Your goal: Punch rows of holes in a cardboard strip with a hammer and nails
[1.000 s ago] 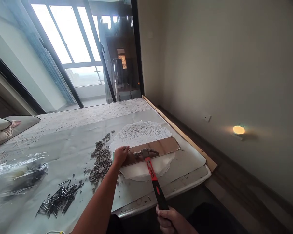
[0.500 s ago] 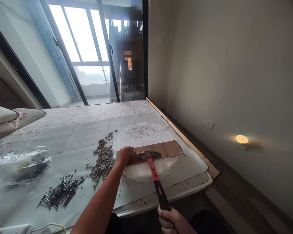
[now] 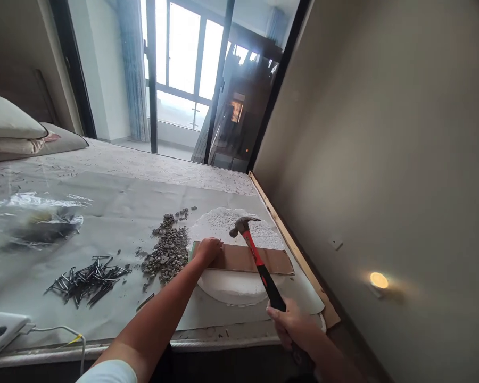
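My right hand (image 3: 289, 319) grips the black lower handle of a claw hammer (image 3: 259, 260) with a red neck. The hammer's metal head is raised above the brown board (image 3: 255, 259), apart from it. At the board's left part, my left hand (image 3: 208, 251) is closed in a pinch, with the small dark tip of what looks like a nail at its fingertips; most of it is hidden. Beneath the board lies a round white foam slab (image 3: 231, 290). Left of it are a heap of grey gravel (image 3: 167, 250) and a pile of dark nails (image 3: 88, 279).
A clear plastic bag (image 3: 43, 223) lies on the grey sheet (image 3: 115, 213) at left. At the near left, a white device (image 3: 2, 330) has a cable attached. A wooden strip (image 3: 291, 239) runs along the bed's right edge beside the wall. Folded bedding (image 3: 11, 125) sits at the far left.
The hammer head has risen off the board, and my right hand has moved up and right. My left hand stays at the board's left part. The camera view has tilted and turned left.
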Motion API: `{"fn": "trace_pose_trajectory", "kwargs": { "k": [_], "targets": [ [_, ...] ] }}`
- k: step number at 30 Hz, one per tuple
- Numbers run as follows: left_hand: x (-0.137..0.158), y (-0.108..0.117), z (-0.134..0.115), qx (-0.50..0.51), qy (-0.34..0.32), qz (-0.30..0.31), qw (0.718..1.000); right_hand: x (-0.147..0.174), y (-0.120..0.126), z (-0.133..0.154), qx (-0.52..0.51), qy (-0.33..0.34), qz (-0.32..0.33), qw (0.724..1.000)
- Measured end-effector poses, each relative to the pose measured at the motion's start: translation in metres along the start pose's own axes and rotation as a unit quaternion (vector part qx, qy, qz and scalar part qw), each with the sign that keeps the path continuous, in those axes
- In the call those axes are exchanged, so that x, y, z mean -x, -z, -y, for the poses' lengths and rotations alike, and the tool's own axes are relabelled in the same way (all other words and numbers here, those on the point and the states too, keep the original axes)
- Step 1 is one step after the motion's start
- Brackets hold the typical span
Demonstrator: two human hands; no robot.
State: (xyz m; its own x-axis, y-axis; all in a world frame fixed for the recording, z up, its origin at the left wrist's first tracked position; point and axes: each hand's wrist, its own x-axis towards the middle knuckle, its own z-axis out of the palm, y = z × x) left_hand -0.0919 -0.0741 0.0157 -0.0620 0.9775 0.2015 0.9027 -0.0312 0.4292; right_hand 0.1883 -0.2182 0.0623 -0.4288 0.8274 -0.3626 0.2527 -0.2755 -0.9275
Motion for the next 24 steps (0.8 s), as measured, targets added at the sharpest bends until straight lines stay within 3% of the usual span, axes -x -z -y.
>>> {"fn": "trace_pose_trajectory", "kwargs": {
  "k": [3, 6, 14, 24],
  "targets": [
    [0.0, -0.003, 0.001, 0.029, -0.001, -0.005, 1.0, -0.001, 0.015, 0.038, 0.085, 0.0, 0.0, 0.996],
    [0.001, -0.004, 0.001, 0.053, -0.004, -0.006, 0.999, -0.002, 0.014, 0.058, 0.133, 0.021, -0.029, 0.99],
    [0.009, -0.001, -0.001, 0.009, -0.012, 0.021, 1.0, -0.019, -0.007, 0.05, 0.196, -0.047, 0.024, 0.979],
    [0.006, -0.005, 0.0, 0.025, -0.028, 0.007, 0.999, -0.005, -0.005, 0.062, 0.169, -0.002, -0.023, 0.985]
  ]
}}
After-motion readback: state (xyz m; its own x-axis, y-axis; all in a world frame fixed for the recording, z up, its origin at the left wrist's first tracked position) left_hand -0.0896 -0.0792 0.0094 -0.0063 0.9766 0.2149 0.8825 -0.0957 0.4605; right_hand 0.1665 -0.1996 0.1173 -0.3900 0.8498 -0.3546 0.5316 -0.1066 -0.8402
